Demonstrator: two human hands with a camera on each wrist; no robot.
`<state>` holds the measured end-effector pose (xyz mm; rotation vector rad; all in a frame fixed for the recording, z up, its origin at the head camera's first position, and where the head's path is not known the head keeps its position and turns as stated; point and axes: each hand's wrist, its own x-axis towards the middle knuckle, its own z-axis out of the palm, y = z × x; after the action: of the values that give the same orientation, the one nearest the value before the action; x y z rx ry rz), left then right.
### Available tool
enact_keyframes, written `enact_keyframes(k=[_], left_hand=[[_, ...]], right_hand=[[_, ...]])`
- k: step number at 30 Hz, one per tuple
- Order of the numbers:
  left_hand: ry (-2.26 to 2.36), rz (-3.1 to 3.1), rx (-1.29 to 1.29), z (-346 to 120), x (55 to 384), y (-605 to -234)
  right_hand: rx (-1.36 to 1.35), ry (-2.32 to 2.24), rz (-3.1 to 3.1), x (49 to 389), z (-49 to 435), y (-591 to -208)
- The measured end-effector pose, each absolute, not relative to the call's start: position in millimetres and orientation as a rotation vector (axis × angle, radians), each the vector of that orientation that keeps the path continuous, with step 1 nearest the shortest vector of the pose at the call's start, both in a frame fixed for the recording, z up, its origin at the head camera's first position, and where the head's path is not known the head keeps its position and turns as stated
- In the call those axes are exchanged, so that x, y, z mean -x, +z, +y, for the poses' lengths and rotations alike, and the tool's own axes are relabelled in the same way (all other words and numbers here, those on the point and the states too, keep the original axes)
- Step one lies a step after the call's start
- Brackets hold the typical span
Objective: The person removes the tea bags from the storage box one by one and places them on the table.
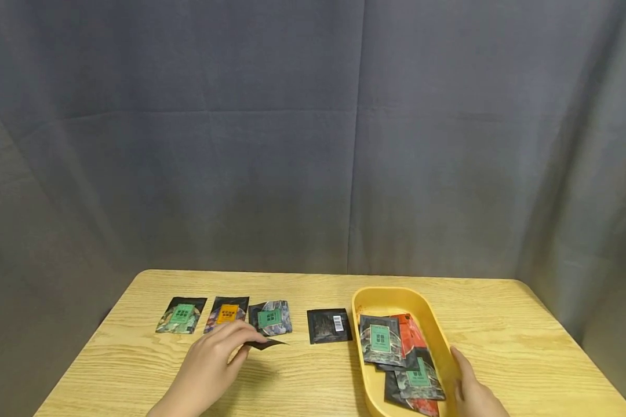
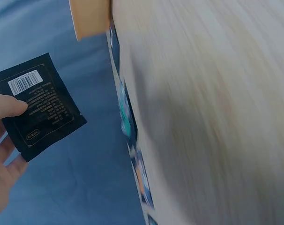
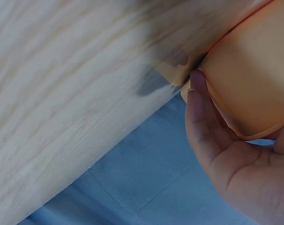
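Black sachet [image 2: 43, 108] up off the table [image 1: 302, 376], pinched between the left hand's [image 1: 216, 353] thumb and fingers, barcode side facing the wrist camera! Just beyond it, toward the table's far edge, lies a row: green-labelled sachet [image 1: 181, 315] nearest the far left corner, then orange-labelled sachet [image 1: 228, 313], second green-labelled sachet [image 1: 269, 317], barcoded sachet [image 1: 330, 326] beside the yellow tray [image 1: 391, 298]. Right hand [image 1: 472, 385] touches the tray's outer right wall; whether it grips, can't tell.

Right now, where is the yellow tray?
In the head view, the yellow tray is on the table, right of centre, between a black packet and the right hand.
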<state>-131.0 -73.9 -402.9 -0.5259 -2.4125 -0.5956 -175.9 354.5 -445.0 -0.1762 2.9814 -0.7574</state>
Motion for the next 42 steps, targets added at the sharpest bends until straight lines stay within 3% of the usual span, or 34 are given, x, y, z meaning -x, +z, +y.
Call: enact_keyframes(k=[22, 42], left_hand=[[-0.517, -2.531, 0.296, -175, 108, -421], [-0.660, -2.997, 0.152, -215, 112, -436]], right_hand=[[0.190, -0.787, 2.966, 174, 358, -445], [0.183, -0.795, 2.970, 173, 353, -442]])
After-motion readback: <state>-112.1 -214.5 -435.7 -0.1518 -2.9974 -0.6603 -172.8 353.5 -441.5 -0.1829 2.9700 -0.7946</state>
